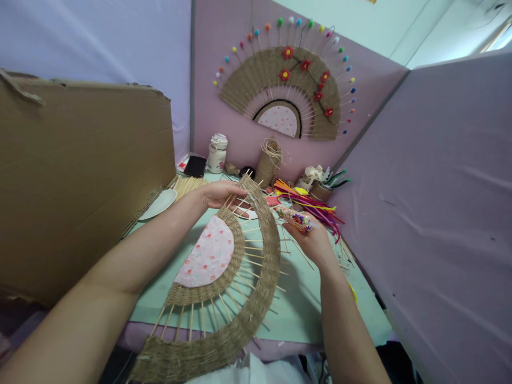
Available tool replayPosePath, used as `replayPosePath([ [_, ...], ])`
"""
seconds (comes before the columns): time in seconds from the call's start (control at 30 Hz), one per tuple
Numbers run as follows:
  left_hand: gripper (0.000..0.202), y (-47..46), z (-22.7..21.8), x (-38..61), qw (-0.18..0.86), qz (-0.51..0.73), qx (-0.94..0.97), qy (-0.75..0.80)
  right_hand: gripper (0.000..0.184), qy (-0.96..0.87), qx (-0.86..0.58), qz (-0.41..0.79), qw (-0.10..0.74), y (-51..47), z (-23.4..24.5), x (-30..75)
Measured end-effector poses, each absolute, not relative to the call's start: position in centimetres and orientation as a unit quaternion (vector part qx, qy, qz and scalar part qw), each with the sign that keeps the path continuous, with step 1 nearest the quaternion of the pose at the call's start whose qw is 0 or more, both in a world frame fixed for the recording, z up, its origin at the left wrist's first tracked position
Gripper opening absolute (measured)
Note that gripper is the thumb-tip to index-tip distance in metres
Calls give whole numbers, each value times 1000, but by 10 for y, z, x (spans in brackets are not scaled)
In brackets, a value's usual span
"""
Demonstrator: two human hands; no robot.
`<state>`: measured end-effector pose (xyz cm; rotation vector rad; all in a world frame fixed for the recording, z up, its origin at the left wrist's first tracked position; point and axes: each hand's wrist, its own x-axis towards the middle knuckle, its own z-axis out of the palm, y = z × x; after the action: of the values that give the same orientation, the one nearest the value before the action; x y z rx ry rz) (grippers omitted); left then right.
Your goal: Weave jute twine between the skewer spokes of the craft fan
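Observation:
A half-round woven fan [256, 277] of jute cord and thin wooden sticks, with a pink dotted fabric centre [208, 256], lies tilted over the green mat [304, 314]. My left hand [222, 193] grips its far top edge, fingers curled round the sticks. My right hand [314, 237] hovers to the right of the fan, closed on a small patterned, multicoloured bundle [294, 217] whose tip points toward the fan's rim.
A finished fan with red flowers and coloured beads [286, 90] hangs on the pink back wall. A white jar [218, 153], jute spool [269, 160], coloured pipe cleaners [312, 202], loose sticks [186, 185] and a white plate [160, 204] crowd the mat's far end. Cardboard [80, 181] stands left.

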<state>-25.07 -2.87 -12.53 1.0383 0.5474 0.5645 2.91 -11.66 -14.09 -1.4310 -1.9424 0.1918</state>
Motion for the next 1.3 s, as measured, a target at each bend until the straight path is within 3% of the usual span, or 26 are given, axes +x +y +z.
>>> replayPosePath([
  [1.3,20,-39,-115,-246,767,270,511,280,37,-758,-577,-20,305,-113,-147,24],
])
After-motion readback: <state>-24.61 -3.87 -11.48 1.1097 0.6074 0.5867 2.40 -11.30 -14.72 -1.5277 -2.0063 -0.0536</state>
